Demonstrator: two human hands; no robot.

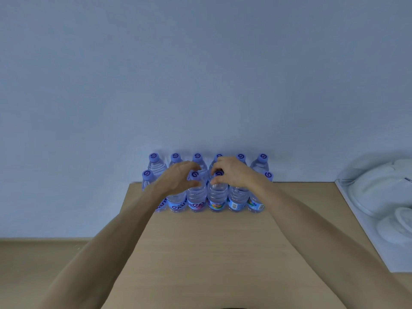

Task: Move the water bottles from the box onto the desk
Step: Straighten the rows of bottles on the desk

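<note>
Two rows of water bottles (197, 195) stand upright on a desk (211, 253); left hand (178, 178) and right hand (231, 173), fingers loosely curled, hover over neighbouring caps, gripping nothing

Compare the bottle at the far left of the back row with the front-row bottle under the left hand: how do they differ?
The far-left back bottle stands untouched against the wall, its label hidden. The front bottle stands nearer, its label showing, with the left hand curled at its neck. Both are upright, clear, with purple caps.
</note>
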